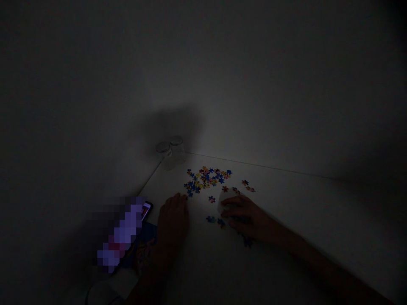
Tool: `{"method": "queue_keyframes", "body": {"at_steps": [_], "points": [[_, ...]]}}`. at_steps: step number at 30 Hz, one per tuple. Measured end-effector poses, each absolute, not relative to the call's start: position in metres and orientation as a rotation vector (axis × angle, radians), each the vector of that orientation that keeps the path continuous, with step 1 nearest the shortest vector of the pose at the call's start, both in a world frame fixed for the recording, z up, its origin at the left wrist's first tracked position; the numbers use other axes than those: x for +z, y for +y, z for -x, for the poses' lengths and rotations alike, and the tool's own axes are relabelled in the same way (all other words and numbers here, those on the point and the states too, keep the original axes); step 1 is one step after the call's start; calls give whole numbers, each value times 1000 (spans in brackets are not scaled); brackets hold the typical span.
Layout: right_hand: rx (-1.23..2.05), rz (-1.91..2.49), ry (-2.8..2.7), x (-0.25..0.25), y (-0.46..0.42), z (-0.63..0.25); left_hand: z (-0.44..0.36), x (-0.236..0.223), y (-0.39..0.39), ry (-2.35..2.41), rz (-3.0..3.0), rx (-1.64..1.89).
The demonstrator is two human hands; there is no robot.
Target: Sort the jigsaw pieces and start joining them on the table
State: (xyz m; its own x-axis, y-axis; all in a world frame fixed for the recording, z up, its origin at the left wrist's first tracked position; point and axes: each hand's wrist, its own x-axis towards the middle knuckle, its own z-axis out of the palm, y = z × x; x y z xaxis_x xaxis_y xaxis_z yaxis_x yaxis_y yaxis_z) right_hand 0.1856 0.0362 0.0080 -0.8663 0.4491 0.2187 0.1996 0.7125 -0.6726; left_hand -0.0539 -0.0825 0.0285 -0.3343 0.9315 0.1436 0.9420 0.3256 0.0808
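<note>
Loose jigsaw puzzle pieces (206, 180) lie in a colourful cluster on a pale table in dim light. My left hand (174, 214) rests palm down at the near left of the cluster, fingers laid forward, tips close to its edge pieces. Over the right part of the table, my right hand (243, 214) is bent with its fingers apart. Around its fingertips are a few separate pieces, among them a blue one (221, 222) and a reddish one (225, 189). A pale patch shows by those fingertips; I cannot tell what it is. No piece shows in either hand.
Two clear lidded jars (168, 161) stand in the far corner by the walls. At the left lies a lit phone (146, 210), its screen mostly blurred out, beside a colourful printed picture (148, 233). Walls bound the table behind and at left.
</note>
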Motion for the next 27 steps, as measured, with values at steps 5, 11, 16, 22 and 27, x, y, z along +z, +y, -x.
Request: {"method": "queue_keyframes", "body": {"at_steps": [5,11,16,22,27], "points": [[929,508,-2555,9,36,-185,57,32,-81,-2559,1641,-239],[912,493,-2522,5,37,-185,54,27,-75,-2378,1823,-320],[919,499,-2540,6,37,-185,59,19,-75,-2371,1741,-375],[888,505,-2554,11,35,-184,49,17,-67,-2279,1813,-465],[926,538,-2555,14,33,-184,44,15,-68,-2230,1948,-510]]}}
